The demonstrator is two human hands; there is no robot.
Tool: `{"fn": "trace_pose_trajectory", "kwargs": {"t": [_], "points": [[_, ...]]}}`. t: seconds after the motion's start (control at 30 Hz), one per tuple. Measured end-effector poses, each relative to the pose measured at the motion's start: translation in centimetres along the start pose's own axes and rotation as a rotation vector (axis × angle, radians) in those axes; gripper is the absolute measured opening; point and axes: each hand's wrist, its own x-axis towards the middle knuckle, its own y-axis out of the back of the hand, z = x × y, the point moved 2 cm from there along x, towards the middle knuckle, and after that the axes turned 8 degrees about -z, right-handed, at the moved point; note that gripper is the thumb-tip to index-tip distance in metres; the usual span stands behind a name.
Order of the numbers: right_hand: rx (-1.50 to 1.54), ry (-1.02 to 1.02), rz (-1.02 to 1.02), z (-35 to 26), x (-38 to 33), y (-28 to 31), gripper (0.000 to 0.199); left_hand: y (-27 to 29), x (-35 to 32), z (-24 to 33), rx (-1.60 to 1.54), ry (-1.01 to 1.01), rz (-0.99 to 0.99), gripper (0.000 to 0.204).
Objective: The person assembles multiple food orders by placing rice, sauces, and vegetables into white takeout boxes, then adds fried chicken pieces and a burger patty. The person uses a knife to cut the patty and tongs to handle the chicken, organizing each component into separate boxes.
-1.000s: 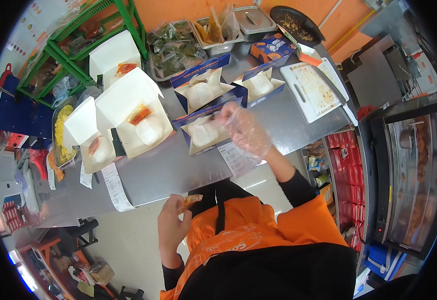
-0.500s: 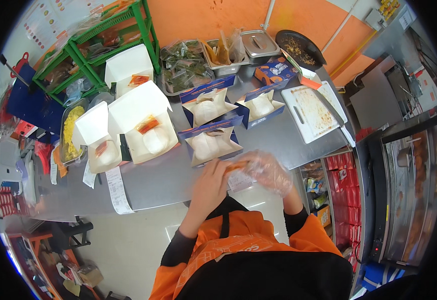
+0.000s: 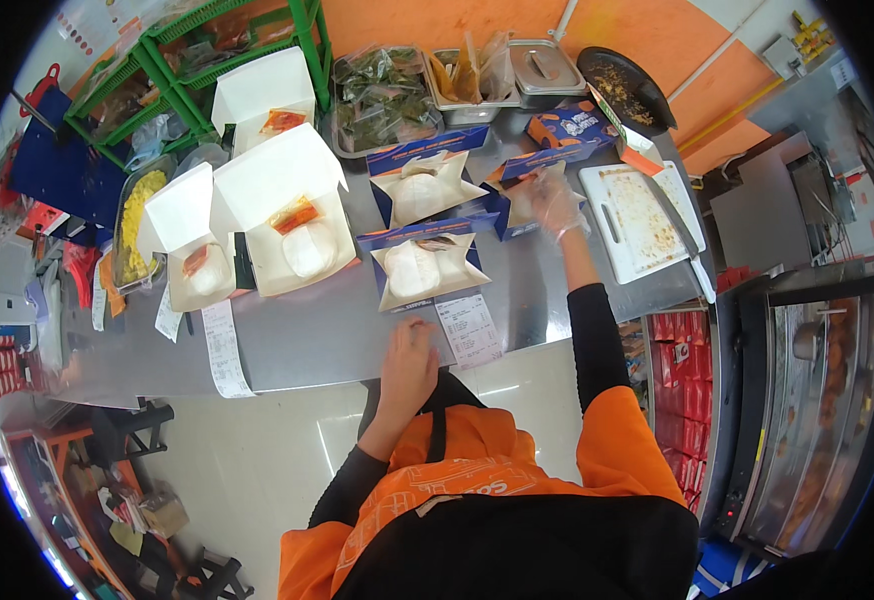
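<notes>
My right hand (image 3: 556, 205), in a clear plastic glove, reaches into the right-hand blue open box (image 3: 510, 213). Its fingers are bent down and mostly hidden, so what they grip cannot be made out. My bare left hand (image 3: 412, 358) is at the counter's front edge, fingers curled, with no object showing in it. Beside it lies a printed receipt (image 3: 471, 330). Just beyond stands another blue open box (image 3: 394, 293) with a white rice mound (image 3: 412, 272) and a dark strip inside. Behind that, a third blue box (image 3: 387, 205) also holds a white mound.
To the left, white lidded boxes (image 3: 272, 180) hold white mounds and orange-red sachets. A metal tray of bagged greens (image 3: 387, 105) is at the back. A cutting board (image 3: 622, 245) carries a knife (image 3: 674, 215) on the right. Beyond it sits a dark pan (image 3: 629, 92).
My right hand has moved forward and right from beside my left hand into the right-hand blue box. The orange-brown piece between my hands is out of sight. My left hand has lowered slightly.
</notes>
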Motion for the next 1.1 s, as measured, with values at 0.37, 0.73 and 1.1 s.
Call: {"fn": "trace_pose_trajectory", "kwargs": {"t": [0.37,0.73,1.1], "points": [[-0.04,0.19,-0.502,-11.5,-8.3,2.5,0.023,3.3,3.4,-2.9,0.166,0.116,0.332,0.039],[-0.29,0.358,-0.388,-17.0,-6.0,-10.4,0.019,2.4,4.6,-5.3,-0.052,0.197,0.116,0.058],[-0.054,0.524,-0.266,-15.1,-8.0,-8.3,0.035,4.0,0.4,-4.1,0.123,0.103,0.175,0.06]]}}
